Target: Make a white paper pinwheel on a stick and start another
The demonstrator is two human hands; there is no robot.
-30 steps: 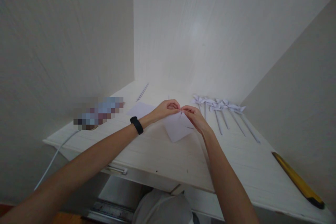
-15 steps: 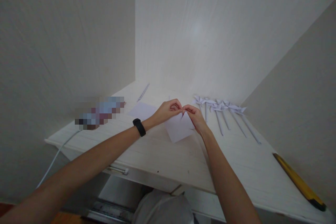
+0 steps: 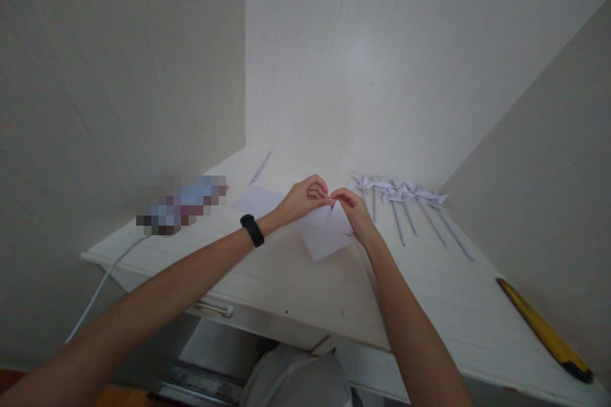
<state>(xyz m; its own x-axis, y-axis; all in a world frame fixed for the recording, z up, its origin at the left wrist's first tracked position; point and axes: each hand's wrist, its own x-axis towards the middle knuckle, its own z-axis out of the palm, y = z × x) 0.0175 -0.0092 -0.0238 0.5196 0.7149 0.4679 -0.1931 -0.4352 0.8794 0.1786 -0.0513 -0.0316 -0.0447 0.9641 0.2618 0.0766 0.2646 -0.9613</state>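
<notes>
- Item: paper sheet (image 3: 323, 235), plain white, square, no print visible.
- Pose: turned diamond-wise, one corner pointing toward the person and the opposite corner pointing away.
- State: far corner lifted and pinched between the fingertips of the left hand (image 3: 303, 197) and the right hand (image 3: 354, 211), which meet there. The near half lies flat.
- A line runs from the far corner toward the middle and splits that part into two flaps. Slit or crease: cannot tell.
- Place: just left of the row of pinwheels (image 3: 396, 194), on the same surface, near them but not touching. The near corner lies closer to the person than the pinwheel heads.
</notes>
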